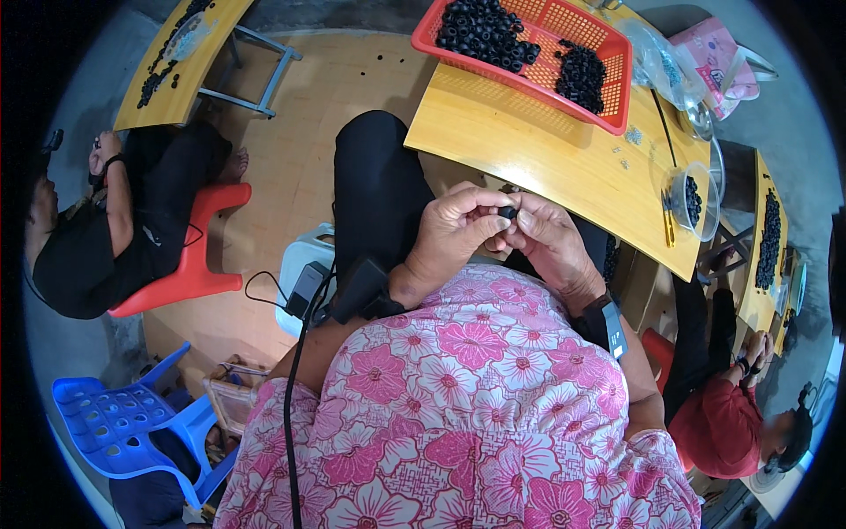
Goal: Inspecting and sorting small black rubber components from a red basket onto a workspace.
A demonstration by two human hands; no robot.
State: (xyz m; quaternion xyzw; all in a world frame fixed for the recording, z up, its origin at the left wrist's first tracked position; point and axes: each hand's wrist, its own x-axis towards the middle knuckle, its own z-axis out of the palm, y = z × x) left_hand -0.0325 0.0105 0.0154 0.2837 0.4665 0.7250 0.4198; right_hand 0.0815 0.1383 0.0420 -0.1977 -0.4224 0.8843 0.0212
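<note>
Item in hand: one small black ring, pinched between my left hand and right hand; far red basket, heaped with rings, remains.

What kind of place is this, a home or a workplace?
Probably a small hand-assembly workshop: a red basket heaped with small black rings, low wooden tables, and other seated people handling the same parts.

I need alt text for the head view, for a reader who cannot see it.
Both hands, left hand and right hand, pinch a small black ring together above the lap. Ahead, a red basket of black rings sits on a yellow table.
</note>
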